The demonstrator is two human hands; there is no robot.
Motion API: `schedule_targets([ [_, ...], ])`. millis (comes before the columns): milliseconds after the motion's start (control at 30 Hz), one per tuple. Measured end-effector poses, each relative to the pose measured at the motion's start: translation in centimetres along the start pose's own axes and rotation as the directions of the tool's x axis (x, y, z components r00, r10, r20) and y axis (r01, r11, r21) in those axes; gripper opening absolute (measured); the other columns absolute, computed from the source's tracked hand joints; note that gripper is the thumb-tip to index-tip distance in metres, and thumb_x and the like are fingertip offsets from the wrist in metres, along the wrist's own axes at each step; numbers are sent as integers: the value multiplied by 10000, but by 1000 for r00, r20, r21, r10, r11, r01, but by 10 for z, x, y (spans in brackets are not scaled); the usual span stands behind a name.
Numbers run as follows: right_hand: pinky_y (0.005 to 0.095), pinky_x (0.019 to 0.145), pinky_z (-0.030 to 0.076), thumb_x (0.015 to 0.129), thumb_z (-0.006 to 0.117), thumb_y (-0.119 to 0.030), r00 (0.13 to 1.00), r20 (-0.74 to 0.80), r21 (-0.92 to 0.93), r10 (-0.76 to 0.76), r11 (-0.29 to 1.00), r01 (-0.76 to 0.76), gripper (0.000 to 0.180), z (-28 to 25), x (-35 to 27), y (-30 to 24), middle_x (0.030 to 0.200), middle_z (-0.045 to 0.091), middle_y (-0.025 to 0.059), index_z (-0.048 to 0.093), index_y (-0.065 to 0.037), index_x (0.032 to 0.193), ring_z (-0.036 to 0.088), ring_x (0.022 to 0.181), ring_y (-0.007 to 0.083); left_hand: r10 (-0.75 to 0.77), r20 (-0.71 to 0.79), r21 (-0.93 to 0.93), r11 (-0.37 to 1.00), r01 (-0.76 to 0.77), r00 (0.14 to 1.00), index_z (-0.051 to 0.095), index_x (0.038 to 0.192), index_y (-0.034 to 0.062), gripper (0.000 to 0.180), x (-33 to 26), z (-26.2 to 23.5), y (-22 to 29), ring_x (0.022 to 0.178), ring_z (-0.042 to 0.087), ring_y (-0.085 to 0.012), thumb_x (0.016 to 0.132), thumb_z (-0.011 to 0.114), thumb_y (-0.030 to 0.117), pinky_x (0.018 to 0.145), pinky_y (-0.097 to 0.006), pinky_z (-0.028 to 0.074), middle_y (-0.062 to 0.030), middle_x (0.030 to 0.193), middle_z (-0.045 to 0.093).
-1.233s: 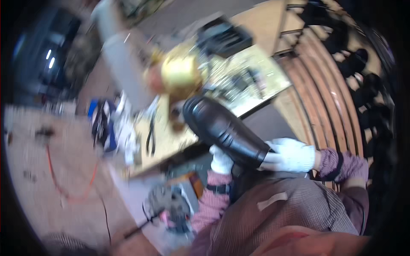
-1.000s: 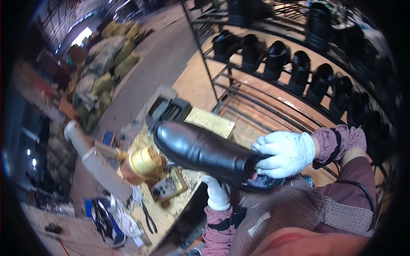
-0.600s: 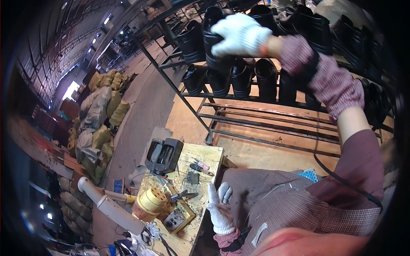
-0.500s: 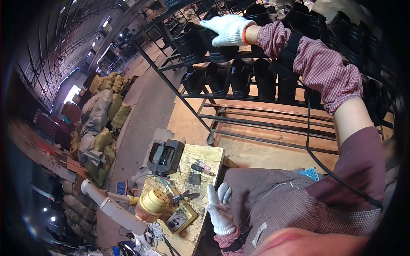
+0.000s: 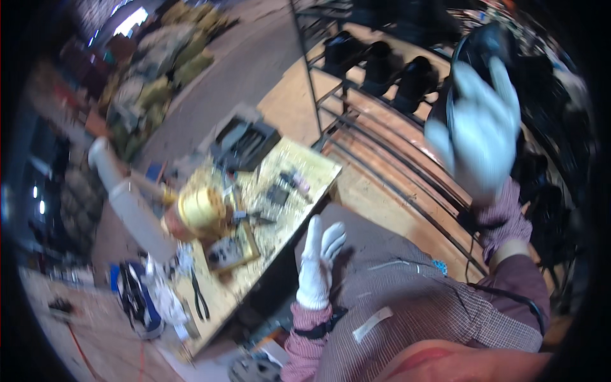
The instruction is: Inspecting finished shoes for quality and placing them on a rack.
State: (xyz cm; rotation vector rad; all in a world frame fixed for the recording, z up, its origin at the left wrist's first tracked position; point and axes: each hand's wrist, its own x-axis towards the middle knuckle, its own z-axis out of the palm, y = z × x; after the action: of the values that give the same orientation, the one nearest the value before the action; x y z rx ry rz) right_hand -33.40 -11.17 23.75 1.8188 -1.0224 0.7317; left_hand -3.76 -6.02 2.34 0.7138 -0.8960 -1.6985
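My right hand, in a white knit glove and blurred by motion, grips a black shoe in front of the rack, its fingers lying over the shoe. Part of the shoe is hidden behind the glove. My left hand, gloved in white too, hovers over my lap beside the workbench with its fingers apart and nothing in it. Black shoes stand in a row on the dark metal rack.
At the left stands a wooden workbench bearing a dark metal machine, a yellow perforated round head, a control box and black-handled pliers. A pale duct arm reaches across. Stuffed sacks lie beyond.
My right hand has come down and nearer from the upper shelf, a black shoe now in it. The whole view has turned, showing more of the workbench. My left hand stays open.
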Motion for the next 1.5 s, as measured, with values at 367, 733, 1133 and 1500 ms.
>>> schedule_targets([
  [367,614,1152,428,849,804,-343,771,54,999,-634,40,-37,520,78,-33,-168,1340,692,162,715,-42,1263,589,1359,422,327,-684,-114,835,-539,652,386,1654,146,1022,-63,-65,-3,1447,487,-297,945,439,880,1256,-466,355,-81,1608,507],
  [733,568,1158,427,973,693,-372,806,377,890,-456,418,-180,453,106,-87,-172,1347,690,159,719,-41,1280,585,1354,434,352,-864,85,808,-583,361,357,1667,154,942,-82,-171,69,1453,499,-340,1001,455,812,1252,-520,384,-106,1648,469],
  [1133,569,1159,426,902,756,-275,784,442,851,-437,480,-212,429,117,-123,-167,1340,687,130,722,-62,1272,577,1359,411,376,-908,234,822,-519,186,295,1700,158,905,-68,-174,98,1499,448,-326,1039,464,753,1266,-505,371,-93,1700,393],
  [1500,575,1177,409,858,778,-224,750,453,856,-482,470,-214,475,121,-121,-172,1337,677,132,706,-71,1302,564,1362,408,344,-902,191,859,-474,260,339,1686,160,879,-62,-142,113,1509,438,-317,1036,520,724,1273,-496,366,-97,1697,399],
])
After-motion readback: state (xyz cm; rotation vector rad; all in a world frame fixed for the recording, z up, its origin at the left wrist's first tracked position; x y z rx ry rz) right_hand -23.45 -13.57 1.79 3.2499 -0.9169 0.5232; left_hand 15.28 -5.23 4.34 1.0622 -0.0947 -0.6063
